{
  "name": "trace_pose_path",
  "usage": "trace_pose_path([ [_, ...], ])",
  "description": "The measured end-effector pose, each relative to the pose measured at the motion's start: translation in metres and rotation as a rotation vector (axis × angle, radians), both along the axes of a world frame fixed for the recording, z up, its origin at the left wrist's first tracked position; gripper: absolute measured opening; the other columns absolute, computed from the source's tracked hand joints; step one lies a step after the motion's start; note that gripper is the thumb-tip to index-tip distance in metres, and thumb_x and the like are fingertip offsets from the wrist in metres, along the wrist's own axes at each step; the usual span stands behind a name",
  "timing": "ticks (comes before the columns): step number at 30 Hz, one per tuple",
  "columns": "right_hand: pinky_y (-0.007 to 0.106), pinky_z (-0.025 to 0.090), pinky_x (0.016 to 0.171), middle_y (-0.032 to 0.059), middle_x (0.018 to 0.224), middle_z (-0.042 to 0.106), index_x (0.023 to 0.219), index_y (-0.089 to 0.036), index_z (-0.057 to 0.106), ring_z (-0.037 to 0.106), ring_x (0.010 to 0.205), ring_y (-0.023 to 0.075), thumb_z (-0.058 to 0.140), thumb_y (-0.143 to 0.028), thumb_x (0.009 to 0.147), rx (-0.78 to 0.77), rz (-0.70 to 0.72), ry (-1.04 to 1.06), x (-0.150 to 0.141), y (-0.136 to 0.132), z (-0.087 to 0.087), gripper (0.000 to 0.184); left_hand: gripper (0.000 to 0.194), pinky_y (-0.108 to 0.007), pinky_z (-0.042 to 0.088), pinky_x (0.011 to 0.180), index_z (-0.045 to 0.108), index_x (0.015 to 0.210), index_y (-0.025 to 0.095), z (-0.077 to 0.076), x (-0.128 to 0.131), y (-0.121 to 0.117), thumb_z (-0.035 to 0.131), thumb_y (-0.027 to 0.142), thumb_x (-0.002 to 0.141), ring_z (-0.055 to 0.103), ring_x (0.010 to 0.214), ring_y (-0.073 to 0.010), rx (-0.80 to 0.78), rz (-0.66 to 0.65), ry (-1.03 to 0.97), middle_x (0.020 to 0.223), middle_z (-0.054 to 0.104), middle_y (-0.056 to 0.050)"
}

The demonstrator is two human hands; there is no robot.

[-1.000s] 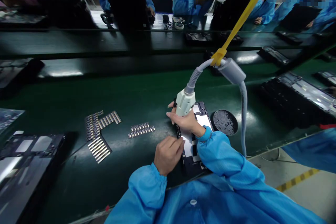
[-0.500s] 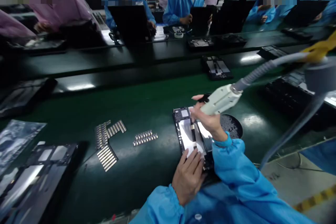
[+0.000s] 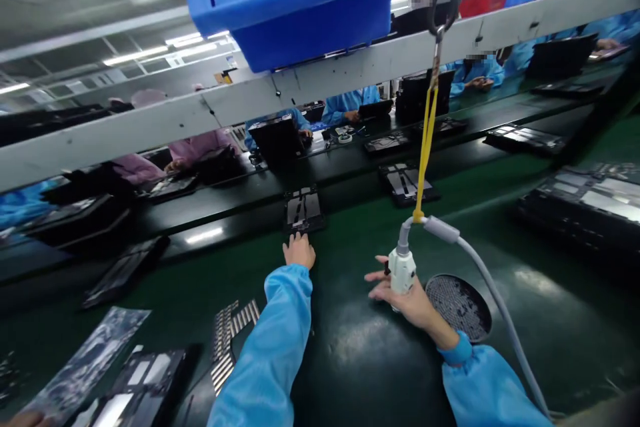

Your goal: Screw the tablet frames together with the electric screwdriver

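My left hand [image 3: 299,251] is stretched far out over the green bench, its fingers extended at the near edge of a flat black device with its inner parts exposed [image 3: 303,209]. Whether the fingertips press on the device cannot be made out. Nearer the right side, my right hand [image 3: 407,300] loosely holds a pale electric screwdriver [image 3: 402,271], some of its fingers pointing out to the left. The screwdriver stands nearly upright under a yellow cord [image 3: 427,147], and its lower end is mostly hidden by the hand. Beside my right wrist lies a round dish of small dark parts [image 3: 459,307].
Metallic strips [image 3: 223,373] lie left of my left sleeve. Another person's hand [image 3: 35,419] is beside a silvery bag [image 3: 95,360] at lower left. Stacked devices [image 3: 585,213] stand at right. A blue bin [image 3: 310,7] hangs over a white rail [image 3: 150,127]. Co-workers sit opposite.
The view has tilted upward. The device that lay under my hands is now farther off, at my left fingertips. My right hand has turned the screwdriver upright, away from the device.
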State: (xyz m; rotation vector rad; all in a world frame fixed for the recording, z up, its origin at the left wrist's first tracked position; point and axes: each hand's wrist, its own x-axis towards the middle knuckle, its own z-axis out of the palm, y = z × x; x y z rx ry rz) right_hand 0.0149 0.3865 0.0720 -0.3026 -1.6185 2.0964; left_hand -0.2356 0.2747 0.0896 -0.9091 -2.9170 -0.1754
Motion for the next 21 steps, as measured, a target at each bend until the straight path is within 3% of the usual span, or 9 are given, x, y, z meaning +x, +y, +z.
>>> trace_pose_path([
  [4,0.026,0.046,0.047,-0.0072,0.055,0.056,0.115,-0.016,0.054,0.052,0.042,0.011,0.076,-0.036,0.069,0.057,-0.052,-0.13,-0.003,-0.004,-0.001,0.055,0.043,-0.057,0.03,0.11,0.057,0.127,0.016,0.003,0.021,0.005,0.053,0.019,0.084,0.034,0.139,-0.0329,-0.042,-0.073,0.012,0.146,0.043,-0.016],
  [9,0.024,0.041,0.05,-0.0069,0.057,0.052,0.097,-0.016,0.059,0.045,0.049,0.0091,0.079,-0.033,0.06,0.184,-0.113,-0.091,-0.006,-0.012,-0.004,0.045,0.045,-0.055,0.028,0.113,0.055,0.13,0.015,0.012,0.056,0.035,0.054,0.023,0.085,0.03,0.141,-0.0319,-0.068,-0.266,0.049,0.148,0.04,-0.016],
  [13,0.023,0.041,0.052,-0.004,0.063,0.056,0.083,-0.017,0.058,0.048,0.055,0.0103,0.066,-0.022,0.063,0.199,-0.189,-0.025,-0.013,-0.017,-0.009,0.022,0.045,-0.054,0.027,0.114,0.057,0.128,0.016,0.002,0.071,0.074,0.057,0.025,0.084,0.03,0.141,-0.0328,-0.048,-0.475,0.07,0.147,0.042,-0.014],
  [15,0.025,0.047,0.058,-0.0009,0.071,0.063,0.091,-0.017,0.059,0.056,0.06,0.0137,0.062,-0.019,0.063,0.182,-0.203,0.001,-0.014,-0.019,-0.011,0.027,0.048,-0.054,0.027,0.114,0.057,0.127,0.017,-0.003,0.078,0.1,0.062,0.023,0.08,0.031,0.141,-0.0329,-0.073,-0.535,0.049,0.147,0.042,-0.014],
  [18,0.034,0.053,0.073,0.0048,0.092,0.069,0.113,-0.022,0.06,0.065,0.078,0.0233,0.065,-0.024,0.064,0.225,-0.215,0.012,-0.009,-0.02,-0.013,0.05,0.051,-0.052,0.027,0.114,0.055,0.129,0.016,-0.001,0.088,0.141,0.062,0.019,0.079,0.029,0.141,-0.0313,-0.116,-0.582,0.031,0.149,0.039,-0.015],
  [21,0.037,0.054,0.075,0.0065,0.101,0.068,0.122,-0.032,0.06,0.067,0.086,0.0296,0.075,-0.032,0.061,0.202,-0.227,-0.146,-0.001,-0.017,-0.02,0.063,0.055,-0.049,0.027,0.115,0.05,0.134,0.014,0.007,0.091,0.184,0.058,0.013,0.08,0.026,0.143,-0.0299,-0.193,-0.644,0.035,0.152,0.034,-0.015],
])
